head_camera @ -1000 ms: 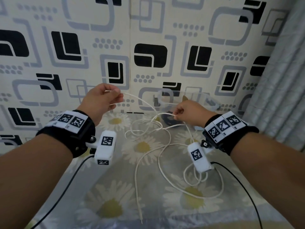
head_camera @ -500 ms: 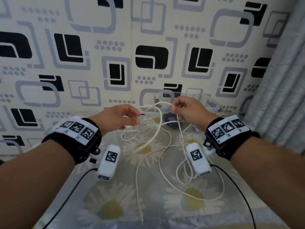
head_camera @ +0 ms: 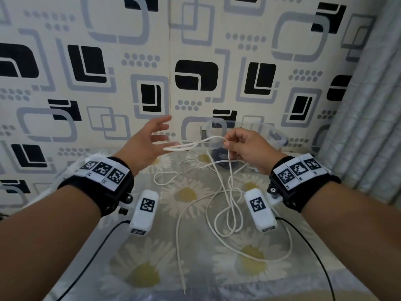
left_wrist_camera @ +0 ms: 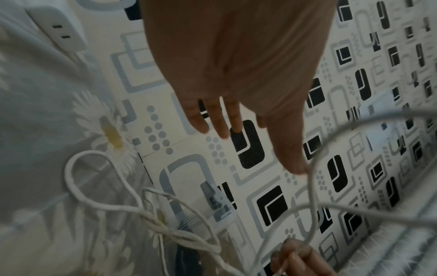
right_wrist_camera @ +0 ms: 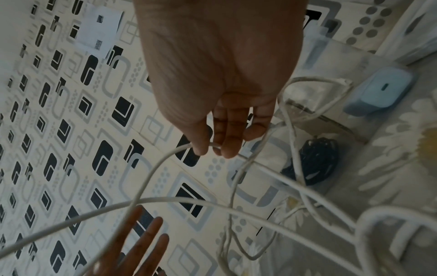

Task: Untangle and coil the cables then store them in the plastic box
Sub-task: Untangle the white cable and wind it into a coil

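A long white cable (head_camera: 225,198) lies tangled in loops on the daisy-print cloth. My right hand (head_camera: 226,144) pinches it between thumb and fingers (right_wrist_camera: 210,147) and holds a raised loop (head_camera: 195,144) that points left. My left hand (head_camera: 165,135) is open with its fingers (left_wrist_camera: 222,123) spread, just left of that loop; its thumb tip (left_wrist_camera: 298,166) is at the cable and grips nothing. The clear plastic box (head_camera: 256,131) stands against the wall behind my right hand. A coiled black cable (right_wrist_camera: 316,164) shows through the box.
A pale blue charger (right_wrist_camera: 378,91) lies by the box, and a white adapter (left_wrist_camera: 56,28) sits at the far left by the wall. The patterned wall is close behind; a grey curtain (head_camera: 368,127) hangs at the right. The cable's free end (head_camera: 184,290) reaches the table's front edge.
My left hand has let go of the cable, opened its fingers and risen toward the wall. My right hand keeps its pinch and now holds a loop out to the left.
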The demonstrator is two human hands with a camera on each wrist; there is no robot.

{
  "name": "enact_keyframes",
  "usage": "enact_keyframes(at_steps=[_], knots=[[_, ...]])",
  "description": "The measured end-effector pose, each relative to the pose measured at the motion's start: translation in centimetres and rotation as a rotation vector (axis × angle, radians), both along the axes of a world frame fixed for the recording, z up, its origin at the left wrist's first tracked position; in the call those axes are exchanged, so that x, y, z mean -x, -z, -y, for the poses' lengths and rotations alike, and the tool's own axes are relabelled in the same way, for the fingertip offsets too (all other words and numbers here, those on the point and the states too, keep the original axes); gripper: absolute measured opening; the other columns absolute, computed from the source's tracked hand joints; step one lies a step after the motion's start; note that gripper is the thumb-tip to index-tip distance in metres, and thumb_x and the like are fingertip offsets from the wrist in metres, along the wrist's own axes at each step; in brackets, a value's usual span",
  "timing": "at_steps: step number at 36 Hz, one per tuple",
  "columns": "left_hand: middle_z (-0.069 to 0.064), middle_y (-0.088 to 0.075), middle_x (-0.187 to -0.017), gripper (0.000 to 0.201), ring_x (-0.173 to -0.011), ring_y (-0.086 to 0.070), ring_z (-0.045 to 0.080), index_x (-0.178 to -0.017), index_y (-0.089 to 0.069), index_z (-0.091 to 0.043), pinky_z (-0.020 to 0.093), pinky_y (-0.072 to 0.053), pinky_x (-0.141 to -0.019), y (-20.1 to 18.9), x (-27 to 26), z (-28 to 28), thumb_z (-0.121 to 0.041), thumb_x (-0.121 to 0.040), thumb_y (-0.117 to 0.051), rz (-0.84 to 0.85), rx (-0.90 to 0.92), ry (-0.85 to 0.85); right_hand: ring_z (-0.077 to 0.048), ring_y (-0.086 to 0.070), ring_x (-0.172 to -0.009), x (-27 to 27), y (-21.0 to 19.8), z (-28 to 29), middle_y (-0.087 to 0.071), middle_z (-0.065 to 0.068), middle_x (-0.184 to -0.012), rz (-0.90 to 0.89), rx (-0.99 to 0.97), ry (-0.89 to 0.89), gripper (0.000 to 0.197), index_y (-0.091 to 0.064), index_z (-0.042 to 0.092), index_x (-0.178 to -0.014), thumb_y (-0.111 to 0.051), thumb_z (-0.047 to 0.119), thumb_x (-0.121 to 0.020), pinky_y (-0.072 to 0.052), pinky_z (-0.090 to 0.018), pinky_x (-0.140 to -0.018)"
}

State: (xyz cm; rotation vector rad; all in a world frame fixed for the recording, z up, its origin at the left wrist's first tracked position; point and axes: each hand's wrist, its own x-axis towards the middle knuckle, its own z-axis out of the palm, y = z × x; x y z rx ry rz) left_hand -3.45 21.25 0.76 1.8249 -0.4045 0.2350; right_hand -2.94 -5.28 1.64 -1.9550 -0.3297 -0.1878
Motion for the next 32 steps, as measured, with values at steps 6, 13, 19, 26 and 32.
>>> enact_keyframes(at_steps=[6, 13, 19, 26, 32], knots=[[-0.014, -0.057, -0.129, 0.065, -0.117, -0.056, 0.001, -0.115, -0.060, -0.052, 0.033, -0.047, -0.102, -0.9, 1.4, 0.8, -0.034, -0.058, -0.084, -0.011, -0.126, 0.202, -0.014, -0.055, -0.055, -0.3, 0.2, 0.1, -0.056, -0.009, -0.069, -0.013, -0.010, 0.026, 0.009, -0.061, 0.011, -0.085, -0.061, 0.005, -0.092, -0.053, -0.029, -0.064], [-0.027, -0.057, -0.128, 0.056, -0.116, -0.052, -0.012, -0.127, -0.054, -0.049, 0.010, -0.041, -0.093, -1.9, 2.6, 2.7, -0.045, -0.074, -0.071, 0.072, -0.222, 0.225, -0.018, -0.059, -0.061, 0.3, 0.0, -0.6, -0.059, -0.013, -0.074, -0.059, -0.073, -0.067, 0.010, -0.061, 0.009, -0.086, -0.059, 0.002, -0.092, -0.055, -0.024, -0.060], [-0.010, -0.071, -0.106, 0.029, -0.106, -0.063, 0.004, -0.123, -0.058, -0.036, 0.020, -0.045, -0.092, -2.3, 2.9, 3.6, -0.026, -0.096, -0.058, 0.079, -0.244, 0.224, -0.017, -0.062, -0.061, 0.8, -0.4, -0.9, -0.060, -0.013, -0.073, -0.021, -0.126, -0.119, 0.009, -0.062, 0.009, -0.085, -0.060, 0.001, -0.091, -0.057, -0.023, -0.063], [0.006, -0.043, -0.076, 0.017, -0.054, -0.038, 0.003, -0.100, -0.064, -0.022, 0.014, -0.035, -0.051, -2.7, 2.7, 3.2, -0.008, -0.094, -0.056, 0.171, -0.198, 0.128, -0.010, -0.059, -0.059, 0.5, -0.4, 0.0, -0.059, -0.005, -0.076, 0.031, -0.072, -0.017, 0.006, -0.062, 0.010, -0.089, -0.061, 0.005, -0.091, -0.055, -0.024, -0.063], [-0.012, -0.047, -0.063, 0.024, -0.064, -0.039, 0.011, -0.093, -0.069, -0.020, 0.022, -0.034, -0.060, -3.8, 2.7, 2.0, -0.015, -0.093, -0.046, 0.172, -0.008, -0.039, -0.006, -0.053, -0.054, 0.0, -0.2, 0.9, -0.058, 0.004, -0.068, 0.087, 0.112, 0.159, 0.012, -0.065, 0.018, -0.080, -0.068, 0.008, -0.087, -0.045, -0.018, -0.057]])
